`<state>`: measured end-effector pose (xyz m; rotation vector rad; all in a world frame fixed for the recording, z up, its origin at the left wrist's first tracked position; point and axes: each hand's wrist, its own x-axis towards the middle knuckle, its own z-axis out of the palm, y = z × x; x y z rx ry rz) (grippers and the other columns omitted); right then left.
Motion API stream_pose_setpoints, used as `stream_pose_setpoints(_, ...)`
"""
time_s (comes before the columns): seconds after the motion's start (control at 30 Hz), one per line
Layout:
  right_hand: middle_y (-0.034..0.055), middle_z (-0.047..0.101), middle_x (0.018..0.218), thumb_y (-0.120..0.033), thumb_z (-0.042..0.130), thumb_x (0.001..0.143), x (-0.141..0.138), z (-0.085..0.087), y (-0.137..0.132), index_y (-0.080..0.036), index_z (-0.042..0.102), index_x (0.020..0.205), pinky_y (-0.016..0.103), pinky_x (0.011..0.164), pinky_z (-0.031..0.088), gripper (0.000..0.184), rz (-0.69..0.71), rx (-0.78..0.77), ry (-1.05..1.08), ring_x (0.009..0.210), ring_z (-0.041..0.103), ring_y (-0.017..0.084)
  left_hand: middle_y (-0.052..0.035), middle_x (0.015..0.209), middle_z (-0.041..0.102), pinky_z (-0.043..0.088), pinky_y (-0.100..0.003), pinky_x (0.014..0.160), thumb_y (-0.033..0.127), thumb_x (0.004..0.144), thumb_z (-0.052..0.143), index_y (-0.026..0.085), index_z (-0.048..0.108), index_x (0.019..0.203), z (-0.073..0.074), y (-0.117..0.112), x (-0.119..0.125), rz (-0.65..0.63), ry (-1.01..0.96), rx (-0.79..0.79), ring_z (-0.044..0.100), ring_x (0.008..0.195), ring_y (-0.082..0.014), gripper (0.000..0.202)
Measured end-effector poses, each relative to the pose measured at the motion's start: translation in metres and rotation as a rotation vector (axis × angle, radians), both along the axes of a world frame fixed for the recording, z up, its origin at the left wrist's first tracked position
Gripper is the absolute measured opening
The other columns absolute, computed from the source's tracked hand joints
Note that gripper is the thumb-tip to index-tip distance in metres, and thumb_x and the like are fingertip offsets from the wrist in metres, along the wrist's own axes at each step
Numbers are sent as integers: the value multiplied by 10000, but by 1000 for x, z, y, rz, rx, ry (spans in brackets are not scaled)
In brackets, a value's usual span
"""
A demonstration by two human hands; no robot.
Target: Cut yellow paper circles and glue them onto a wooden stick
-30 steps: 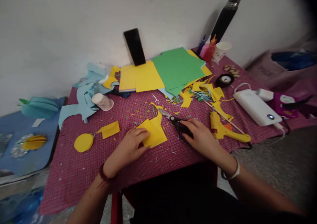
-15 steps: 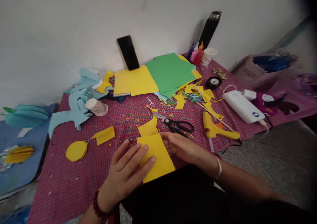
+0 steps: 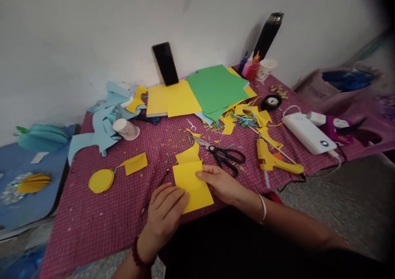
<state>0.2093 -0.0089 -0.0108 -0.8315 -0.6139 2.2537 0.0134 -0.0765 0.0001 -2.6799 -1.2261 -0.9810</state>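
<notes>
A yellow paper (image 3: pixel 194 188) lies at the table's near edge, in front of my body. My right hand (image 3: pixel 220 183) pinches its right side, thumb on top and fingers tucked beneath. Around its lower left edge, the fingers of my left hand (image 3: pixel 165 207) are bent and held close together; their tips are partly hidden. Just beyond the sheet is a smaller yellow paper piece (image 3: pixel 188 153), its near end covered. Black-handled scissors (image 3: pixel 226 153) rest past my right hand, blades pointing away to the left. A dark pencil-like stick (image 3: pixel 163 177) lies beside my left hand.
Yellow paper circles (image 3: pixel 100 181) and a folded yellow piece (image 3: pixel 136 163) lie left. Behind are a paper cup (image 3: pixel 126 129), blue scraps (image 3: pixel 103 124), green sheets (image 3: pixel 217 87) and a leaning phone (image 3: pixel 166 63). A yellow glue gun (image 3: pixel 274 159) and white power bank (image 3: pixel 308 134) lie right.
My right hand has closed its thumb over the paper's right edge. My left hand's spread fingers have drawn together at the left edge. The view has shifted slightly left.
</notes>
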Motion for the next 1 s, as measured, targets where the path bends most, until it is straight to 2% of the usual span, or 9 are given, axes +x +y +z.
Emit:
stream_pose_setpoints(0.13, 37, 729, 825, -369, 763, 702, 0, -2, 1, -155, 683, 929, 290, 697, 491, 321, 11, 44, -24, 682, 660, 147, -93, 960, 685, 512, -377, 832, 28, 803, 535, 178, 598, 1093, 4, 6, -5, -6, -35, -86, 603, 923, -201, 333)
stream_pose_setpoints(0.33, 1, 695, 725, -371, 729, 727, -3, -4, 2, -165, 672, 883, 248, 601, 463, 264, 66, 51, -21, 565, 598, 112, -113, 1027, 668, 523, -405, 914, -12, 742, 486, 180, 561, 978, 19, 9, 3, -207, -110, -234, 567, 1131, -234, 313)
stream_pose_setpoints(0.43, -1, 685, 781, -346, 688, 755, -1, -6, 8, -192, 662, 905, 244, 614, 456, 217, -53, 169, -115, 634, 597, 117, -121, 1026, 681, 515, -385, 942, -8, 751, 511, 156, 571, 993, 24, 15, 2, -247, 15, -206, 570, 1147, -233, 298)
stream_pose_setpoints(0.53, -1, 653, 823, -308, 629, 803, 6, -7, 16, -215, 651, 944, 240, 607, 434, 170, -313, 427, -300, 671, 565, 117, -117, 1075, 672, 512, -413, 933, 7, 762, 551, 176, 585, 1012, 27, 39, -13, -107, 14, -51, 568, 1156, -245, 303)
stream_pose_setpoints(0.6, -18, 598, 714, -298, 589, 836, 11, -8, 20, -206, 645, 910, 232, 538, 389, 130, -393, 537, -373, 573, 497, 102, -93, 1055, 671, 510, -426, 912, 32, 755, 578, 201, 604, 966, 27, 62, -27, 70, -71, 22, 590, 1116, -243, 272)
stream_pose_setpoints(0.67, -53, 512, 563, -309, 558, 857, 16, -10, 22, -198, 623, 857, 223, 450, 310, 129, -362, 540, -379, 451, 396, 87, -66, 985, 680, 501, -436, 905, 62, 747, 588, 209, 632, 867, 26, 87, -41, 255, -194, -4, 620, 1033, -228, 195)
stream_pose_setpoints(0.77, -85, 439, 443, -340, 526, 868, 18, -13, 22, -194, 596, 835, 217, 390, 218, 165, -223, 494, -359, 365, 308, 80, -40, 886, 687, 494, -388, 895, 124, 701, 654, 198, 666, 732, 20, 119, -54, 437, -603, -234, 631, 936, -201, 81)
stream_pose_setpoints(0.9, -85, 418, 438, -352, 561, 834, 18, -12, 23, -189, 601, 797, 225, 436, 267, 171, -168, 520, -376, 401, 355, 91, 3, 763, 652, 525, -260, 626, 246, 716, 685, 189, 641, 776, 13, 141, -51, 503, -1005, -383, 625, 672, -129, 94)
stream_pose_setpoints(1.0, -76, 430, 463, -367, 584, 816, 19, -10, 24, -194, 612, 798, 237, 467, 292, 176, -133, 526, -390, 436, 378, 101, 10, 796, 660, 508, -219, 541, 287, 731, 681, 192, 591, 800, 18, 143, -37, 462, -1213, -512, 626, 636, -110, 148)
